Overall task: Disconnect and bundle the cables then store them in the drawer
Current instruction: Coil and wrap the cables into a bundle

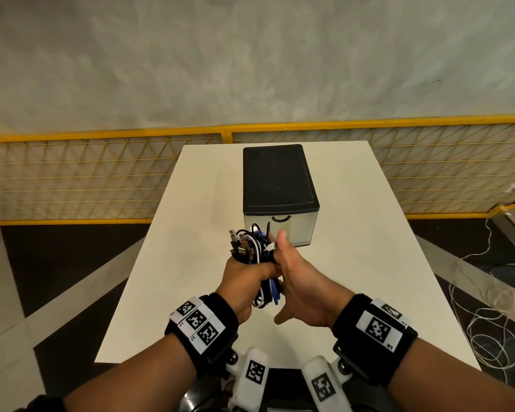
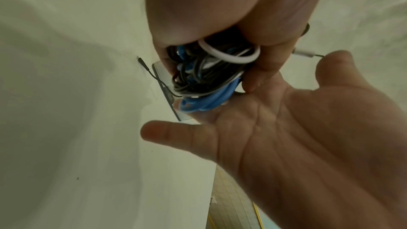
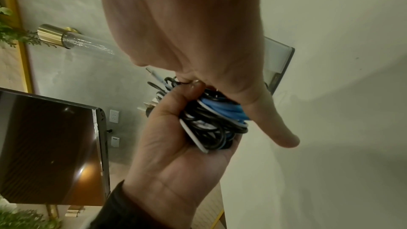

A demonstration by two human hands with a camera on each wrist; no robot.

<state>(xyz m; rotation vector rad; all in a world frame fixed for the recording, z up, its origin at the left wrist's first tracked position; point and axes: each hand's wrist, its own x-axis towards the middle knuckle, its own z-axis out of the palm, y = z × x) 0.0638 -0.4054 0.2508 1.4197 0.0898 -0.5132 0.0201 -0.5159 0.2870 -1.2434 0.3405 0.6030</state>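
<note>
left to right, as seen from the head camera. behind the table (image 1: 369,233) a yellow mesh fence (image 1: 72,179) runs across the floor in front of a grey wall (image 1: 250,55).

left hand (image 1: 244,281): clenched round a bundle of cables (image 1: 254,248), fingers wrapped about its middle. the bundle is held above the white table, just in front of the drawer box (image 1: 280,185), and does not touch the tabletop. black, white and blue cables are coiled together; several metal plugs (image 1: 240,245) stick out at the top left of the bundle, and loops hang below the fist. the left wrist camera shows the same coil in the fist, the blue cable (image 2: 207,98) lowest and a white loop (image 2: 231,55) uppermost.

right hand (image 1: 301,281): fingers straight, held side-on against the right side of the bundle, thumb spread toward the person. it presses on the cables but is not wrapped round them. the right wrist camera shows one finger (image 3: 275,128) lying extended along the coil.

drawer box: black top, pale front, standing near the centre of the table. its drawer (image 1: 283,230) is closed, with a dark handle at the upper front.

far right, on the floor beside the table: loose white cord (image 1: 488,316) lying in tangled loops.
</note>
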